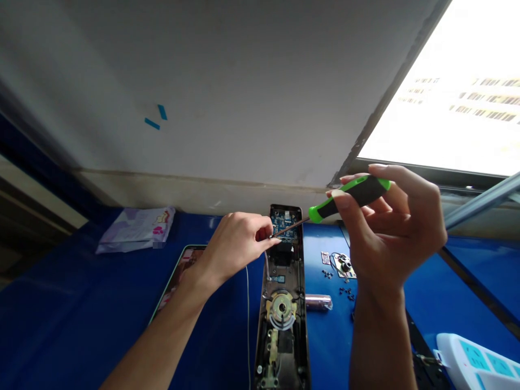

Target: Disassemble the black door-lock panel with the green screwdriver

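Observation:
My right hand [400, 216] grips a screwdriver [355, 197] with a green and black handle, its shaft slanting down to the left. At the tip of that shaft, the thumb and finger of my left hand [241, 244] are pinched together; whatever small thing is between them is too small to make out. Below the tip lies a long, narrow dark housing [284, 276], its inside showing. It contains a blue circuit board [284, 223] at the far end and a round metal part [281, 309] nearer to me.
Right of the housing are several small screws [346, 292], a small board with a round part [345, 264] and a pink cylinder [319, 302]. A tablet [174, 281] and a packet [138, 230] lie left. A power strip [475, 360] sits front right; a wall [223, 108] rises behind.

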`<action>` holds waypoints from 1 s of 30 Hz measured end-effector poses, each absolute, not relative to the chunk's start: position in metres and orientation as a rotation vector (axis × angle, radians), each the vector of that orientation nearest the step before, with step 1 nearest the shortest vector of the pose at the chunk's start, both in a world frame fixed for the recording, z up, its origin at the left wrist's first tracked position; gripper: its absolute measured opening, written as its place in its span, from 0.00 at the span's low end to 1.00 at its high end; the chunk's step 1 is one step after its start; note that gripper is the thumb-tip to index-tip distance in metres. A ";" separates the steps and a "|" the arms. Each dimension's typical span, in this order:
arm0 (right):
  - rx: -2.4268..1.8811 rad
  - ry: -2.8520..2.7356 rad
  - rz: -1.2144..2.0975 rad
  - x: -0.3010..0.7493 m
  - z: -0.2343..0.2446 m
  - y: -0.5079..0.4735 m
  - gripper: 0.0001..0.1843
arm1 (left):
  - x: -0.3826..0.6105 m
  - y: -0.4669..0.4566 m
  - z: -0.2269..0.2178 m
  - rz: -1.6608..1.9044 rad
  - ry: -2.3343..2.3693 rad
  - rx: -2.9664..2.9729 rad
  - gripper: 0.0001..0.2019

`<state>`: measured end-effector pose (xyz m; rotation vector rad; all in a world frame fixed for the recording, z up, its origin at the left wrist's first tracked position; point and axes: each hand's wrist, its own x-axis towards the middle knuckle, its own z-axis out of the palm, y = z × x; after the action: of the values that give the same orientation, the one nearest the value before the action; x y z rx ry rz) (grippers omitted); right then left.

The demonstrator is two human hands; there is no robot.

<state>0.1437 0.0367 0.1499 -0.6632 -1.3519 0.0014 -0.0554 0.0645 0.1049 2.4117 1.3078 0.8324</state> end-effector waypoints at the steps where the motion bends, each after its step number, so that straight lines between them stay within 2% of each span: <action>1: -0.673 -1.358 -0.004 0.144 0.150 0.037 0.18 | -0.055 0.065 0.105 0.844 1.304 2.421 0.09; 8: -0.642 -1.323 0.014 0.143 0.149 0.038 0.23 | -0.054 0.063 0.105 0.880 1.280 2.433 0.09; 16: -0.656 -1.556 0.223 0.141 0.144 0.036 0.39 | -0.056 0.065 0.104 0.933 1.251 2.460 0.06; 20: -0.675 -1.492 0.123 0.134 0.142 0.037 0.38 | -0.057 0.068 0.101 1.006 1.168 2.462 0.03; 25: -0.720 -1.479 0.069 0.130 0.134 0.041 0.39 | -0.061 0.072 0.096 0.960 1.065 2.471 0.16; 30: -0.688 -1.549 0.081 0.127 0.126 0.046 0.41 | -0.065 0.075 0.091 0.871 1.083 2.457 0.22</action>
<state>0.1274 0.0460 0.1258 -0.6884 -1.5494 0.0815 -0.0650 0.0749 0.0906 2.4572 1.0828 0.8709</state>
